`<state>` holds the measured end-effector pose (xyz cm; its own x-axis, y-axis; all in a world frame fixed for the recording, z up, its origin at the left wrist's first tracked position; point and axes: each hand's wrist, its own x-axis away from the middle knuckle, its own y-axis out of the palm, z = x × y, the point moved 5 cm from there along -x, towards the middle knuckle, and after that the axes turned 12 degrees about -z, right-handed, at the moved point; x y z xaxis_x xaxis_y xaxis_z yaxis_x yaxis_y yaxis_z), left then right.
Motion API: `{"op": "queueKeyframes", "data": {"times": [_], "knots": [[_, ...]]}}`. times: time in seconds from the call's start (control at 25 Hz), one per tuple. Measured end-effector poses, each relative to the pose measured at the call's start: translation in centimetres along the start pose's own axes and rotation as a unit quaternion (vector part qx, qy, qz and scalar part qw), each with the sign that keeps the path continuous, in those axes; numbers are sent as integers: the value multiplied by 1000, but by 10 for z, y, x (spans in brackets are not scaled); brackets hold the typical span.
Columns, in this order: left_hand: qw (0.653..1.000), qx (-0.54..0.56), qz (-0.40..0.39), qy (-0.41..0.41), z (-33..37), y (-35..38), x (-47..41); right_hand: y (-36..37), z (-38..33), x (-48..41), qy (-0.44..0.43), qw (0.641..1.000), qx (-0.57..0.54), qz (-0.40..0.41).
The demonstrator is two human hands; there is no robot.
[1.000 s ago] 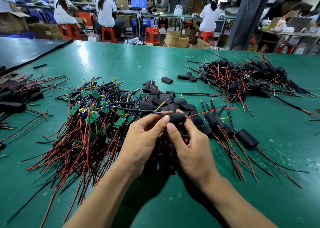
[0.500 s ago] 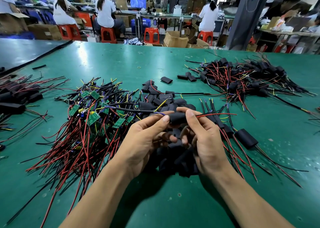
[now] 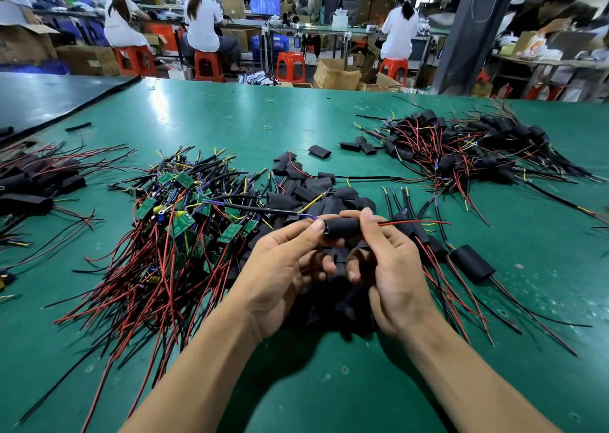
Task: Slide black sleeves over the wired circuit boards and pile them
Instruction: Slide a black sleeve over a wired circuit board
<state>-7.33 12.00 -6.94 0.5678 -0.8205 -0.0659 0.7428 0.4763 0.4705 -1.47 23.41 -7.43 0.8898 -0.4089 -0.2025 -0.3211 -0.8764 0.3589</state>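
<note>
Holding one black sleeve [image 3: 342,227] level above the green table [image 3: 211,116], I see a red wire [image 3: 415,223] leaving its right end and blue and yellow leads [image 3: 306,216] at its left; any board inside is hidden. My left hand [image 3: 283,268] pinches the left end, my right hand [image 3: 392,268] the right end, forefinger [image 3: 367,216] on top. Since a second ago the right hand has rolled palm-up. To the left lie bare boards [image 3: 181,223], far right sleeved ones [image 3: 487,160].

Bench mat [image 3: 214,113] is green, smooth and glossy (scuffed and spotted toward the front). Black sleeve [image 3: 342,227] looks matt. Red wires [image 3: 158,268] show shiny plastic insulation. Stools [image 3: 290,66]: red plastic. Boxes [image 3: 336,75]: brown cardboard.
</note>
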Motion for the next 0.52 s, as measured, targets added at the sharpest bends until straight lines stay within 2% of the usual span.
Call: {"op": "queueKeyframes", "data": {"times": [0.32,0.52], "knots": [[999,-8,38,29,-1,2,2,6,6,4,6,998,-60,-4],[999,8,30,32,4,3,1,4,2,2,22,998,-49,13]]}}
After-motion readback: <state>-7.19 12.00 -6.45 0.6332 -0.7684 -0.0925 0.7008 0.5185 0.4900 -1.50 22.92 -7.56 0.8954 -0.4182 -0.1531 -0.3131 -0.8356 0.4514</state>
